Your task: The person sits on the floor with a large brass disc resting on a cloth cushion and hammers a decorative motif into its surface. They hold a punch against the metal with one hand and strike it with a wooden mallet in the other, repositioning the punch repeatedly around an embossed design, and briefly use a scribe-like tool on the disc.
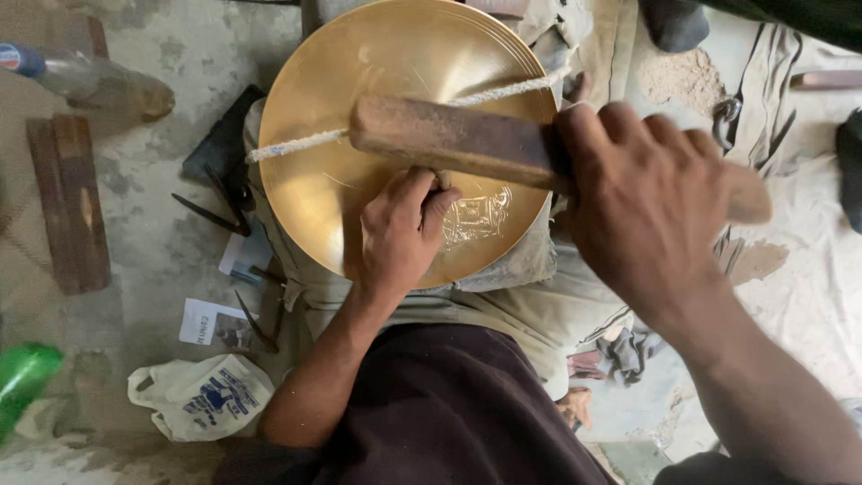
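A round brass plate (359, 81) lies on my lap, with a small engraved pattern (476, 218) near its lower right. My left hand (401, 235) rests on the plate beside the engraving, fingers pinched closed around a thin tool that I can barely see. My right hand (648, 205) grips a thick wooden mallet (449, 136), held level across the plate above my left hand. A white cord (296, 144) runs across the plate under the mallet.
A wooden block (67, 202) lies on the concrete floor at left, with a plastic bottle (90, 81) above it. Dark metal tools (215, 211) and paper scraps lie by the plate's left edge. A white bag (202, 395) and a green bottle (22, 377) sit lower left.
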Demonstrator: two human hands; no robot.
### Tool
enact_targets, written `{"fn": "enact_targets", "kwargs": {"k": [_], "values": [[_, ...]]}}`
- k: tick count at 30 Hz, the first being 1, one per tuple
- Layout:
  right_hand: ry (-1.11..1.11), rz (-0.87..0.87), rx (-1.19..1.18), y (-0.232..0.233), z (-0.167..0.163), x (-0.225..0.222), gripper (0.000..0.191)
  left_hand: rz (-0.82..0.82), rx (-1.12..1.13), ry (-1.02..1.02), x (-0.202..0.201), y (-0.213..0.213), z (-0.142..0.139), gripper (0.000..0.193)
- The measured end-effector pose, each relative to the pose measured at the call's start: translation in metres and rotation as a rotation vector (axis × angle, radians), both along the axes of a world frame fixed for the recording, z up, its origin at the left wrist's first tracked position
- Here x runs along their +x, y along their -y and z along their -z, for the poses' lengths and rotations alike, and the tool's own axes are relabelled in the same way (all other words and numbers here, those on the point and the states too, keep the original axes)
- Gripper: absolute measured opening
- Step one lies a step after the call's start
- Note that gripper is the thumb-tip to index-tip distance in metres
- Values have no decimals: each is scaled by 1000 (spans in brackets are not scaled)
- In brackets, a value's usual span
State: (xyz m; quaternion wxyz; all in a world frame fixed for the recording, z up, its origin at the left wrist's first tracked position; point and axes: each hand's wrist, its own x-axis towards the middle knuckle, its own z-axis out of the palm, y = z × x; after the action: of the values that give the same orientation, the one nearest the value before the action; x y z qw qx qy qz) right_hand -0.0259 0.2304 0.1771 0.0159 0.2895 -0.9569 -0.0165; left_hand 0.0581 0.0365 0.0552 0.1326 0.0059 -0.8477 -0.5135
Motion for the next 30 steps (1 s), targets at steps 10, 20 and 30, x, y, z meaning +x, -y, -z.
{"fn": "enact_targets", "kwargs": {"k": [10, 20, 30], "values": [[86, 37, -172, 12, -1, -3, 29, 4, -40, 27, 2, 6, -3, 19], [121, 50, -390, 4, -1, 4, 33, 39, -12, 28, 3, 6, 5, 22], [212, 51, -520, 7, -18, 17, 27, 46, -20, -3, 8, 9, 2, 20]]}}
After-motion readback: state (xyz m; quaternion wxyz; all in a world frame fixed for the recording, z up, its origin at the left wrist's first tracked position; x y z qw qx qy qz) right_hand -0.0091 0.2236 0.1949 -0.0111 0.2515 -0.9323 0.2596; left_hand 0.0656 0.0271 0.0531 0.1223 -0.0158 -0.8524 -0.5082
